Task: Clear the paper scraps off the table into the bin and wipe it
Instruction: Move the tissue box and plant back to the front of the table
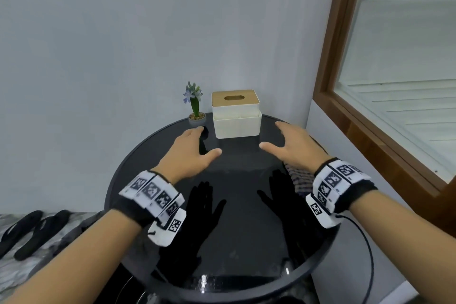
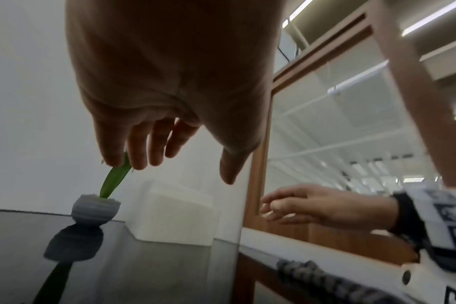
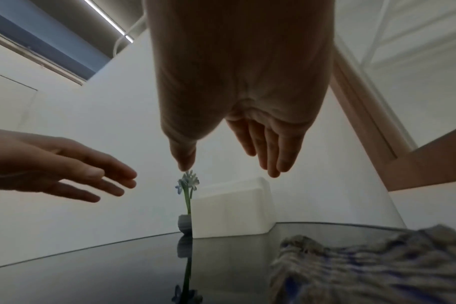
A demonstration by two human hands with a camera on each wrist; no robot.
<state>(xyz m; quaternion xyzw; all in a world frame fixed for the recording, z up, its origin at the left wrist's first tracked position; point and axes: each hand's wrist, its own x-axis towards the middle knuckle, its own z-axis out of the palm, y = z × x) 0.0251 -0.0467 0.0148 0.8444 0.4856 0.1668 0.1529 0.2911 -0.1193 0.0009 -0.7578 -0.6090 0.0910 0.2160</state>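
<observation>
Head view: left hand and right hand spread, empty, above table; reach for cloth, wipe flat.

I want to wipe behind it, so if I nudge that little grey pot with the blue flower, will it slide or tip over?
The small grey pot with the blue flower looks top-heavy: a tall stem over a narrow base, so a high push would likely tip it. The glossy black round table seems slick, so a low nudge probably slides it. It looks light; lifting it may be safer.
</observation>
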